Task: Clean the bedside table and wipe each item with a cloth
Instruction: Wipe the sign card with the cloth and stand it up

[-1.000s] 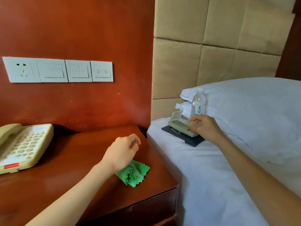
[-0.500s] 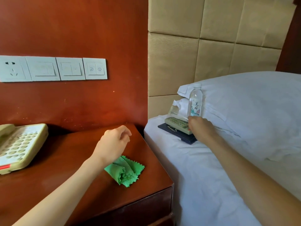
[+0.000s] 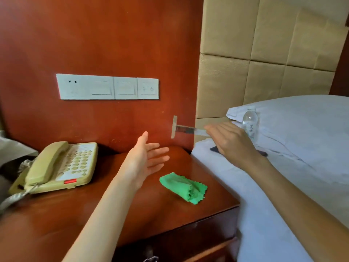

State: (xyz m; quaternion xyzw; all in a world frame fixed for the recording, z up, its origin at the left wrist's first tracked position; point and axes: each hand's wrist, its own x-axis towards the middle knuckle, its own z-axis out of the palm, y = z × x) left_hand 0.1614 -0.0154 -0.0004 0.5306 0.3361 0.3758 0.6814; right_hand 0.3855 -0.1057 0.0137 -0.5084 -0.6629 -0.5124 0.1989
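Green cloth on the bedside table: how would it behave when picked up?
The green cloth lies crumpled in soft folds, so it would probably droop limply and weigh little. Its thin zigzag edge suggests it should pinch easily and is unlikely to roll.

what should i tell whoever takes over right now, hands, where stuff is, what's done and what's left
Left hand: open, palm up above the bedside table, holding nothing.
Right hand: carrying a clear acrylic stand from the bed toward the table; the grip itself is hidden.
Green cloth: crumpled on the table near the bed, untouched.
Phone: on the table's left.
Water bottle and a dark flat item: on the bed.
Done: cannot tell.
Left: wipe the stand, then the bed items.
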